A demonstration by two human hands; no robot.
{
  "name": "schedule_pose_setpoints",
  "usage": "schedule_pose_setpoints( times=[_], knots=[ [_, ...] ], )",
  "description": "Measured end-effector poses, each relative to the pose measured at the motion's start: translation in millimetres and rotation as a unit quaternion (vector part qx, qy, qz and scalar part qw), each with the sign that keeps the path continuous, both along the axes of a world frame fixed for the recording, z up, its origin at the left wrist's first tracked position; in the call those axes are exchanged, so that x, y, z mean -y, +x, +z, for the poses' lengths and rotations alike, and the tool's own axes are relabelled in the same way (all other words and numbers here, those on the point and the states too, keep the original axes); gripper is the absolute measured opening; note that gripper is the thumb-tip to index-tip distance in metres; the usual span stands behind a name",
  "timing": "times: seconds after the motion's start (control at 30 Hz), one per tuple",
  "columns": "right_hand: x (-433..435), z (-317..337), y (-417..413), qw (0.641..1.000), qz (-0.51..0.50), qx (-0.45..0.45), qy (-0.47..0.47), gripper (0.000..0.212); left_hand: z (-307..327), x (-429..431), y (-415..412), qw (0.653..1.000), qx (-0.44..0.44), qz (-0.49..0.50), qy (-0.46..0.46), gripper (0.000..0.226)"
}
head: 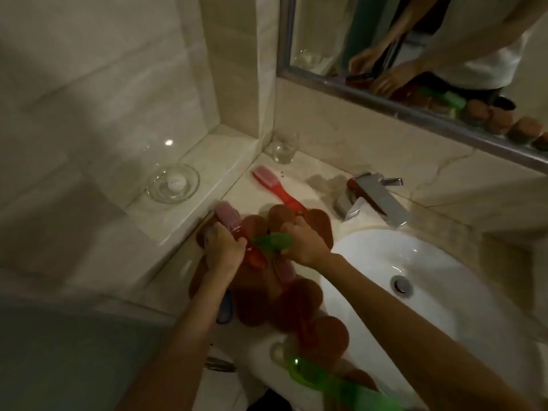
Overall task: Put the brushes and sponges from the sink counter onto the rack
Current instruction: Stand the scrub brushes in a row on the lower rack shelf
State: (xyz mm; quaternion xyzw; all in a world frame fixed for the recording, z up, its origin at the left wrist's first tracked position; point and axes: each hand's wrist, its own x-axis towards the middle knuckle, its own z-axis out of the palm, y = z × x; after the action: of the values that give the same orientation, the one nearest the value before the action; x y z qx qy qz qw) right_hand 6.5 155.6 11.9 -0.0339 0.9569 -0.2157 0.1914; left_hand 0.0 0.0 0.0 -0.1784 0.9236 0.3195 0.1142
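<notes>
My left hand [223, 250] grips a red-handled brush [237, 232] with pink bristles, held tilted over the counter. My right hand [302, 243] is closed on a green brush [271, 241] just right of it. A second red brush [277, 189] lies flat on the counter [314, 185] behind the hands. Several brown round sponges [296, 301] lie piled on the counter left of the sink, under and around both hands. Another green brush [320, 378] lies at the front edge, and a blue one [225, 310] shows beside my left forearm. No rack is in view.
A white sink basin [415, 280] with a chrome faucet [373, 200] is at right. A drinking glass [284, 149] stands in the corner. A glass dish with a white ball [173, 182] sits on the raised ledge at left. A mirror [415, 54] hangs above.
</notes>
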Motion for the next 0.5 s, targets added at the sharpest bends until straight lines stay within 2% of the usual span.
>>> schedule_pose_setpoints(
  times=[0.1,0.2,0.3,0.43,0.5],
  knots=[
    [11.2,-7.4,-4.9,0.997,0.047,0.0,0.055,0.047,-1.0,-2.5,-7.0,0.999,-0.017,-0.006,-0.036,0.052],
    [16.5,-12.9,-12.1,0.993,0.05,-0.028,0.098,0.055,3.2,-12.3,-11.1,0.995,-0.001,-0.049,-0.086,0.06],
    [15.7,-15.3,-15.7,0.984,0.081,-0.045,0.149,0.052,0.6,-20.5,-11.9,0.99,0.015,-0.08,-0.116,0.058],
    [14.9,-18.1,-18.9,0.973,0.121,-0.065,0.188,0.05,0.0,-26.3,-14.6,0.997,0.038,-0.034,-0.064,0.086],
    [16.0,-18.0,-18.8,0.974,0.118,-0.072,0.18,0.046,5.5,-28.5,-17.0,0.999,0.033,0.01,-0.017,0.089]
  ],
)
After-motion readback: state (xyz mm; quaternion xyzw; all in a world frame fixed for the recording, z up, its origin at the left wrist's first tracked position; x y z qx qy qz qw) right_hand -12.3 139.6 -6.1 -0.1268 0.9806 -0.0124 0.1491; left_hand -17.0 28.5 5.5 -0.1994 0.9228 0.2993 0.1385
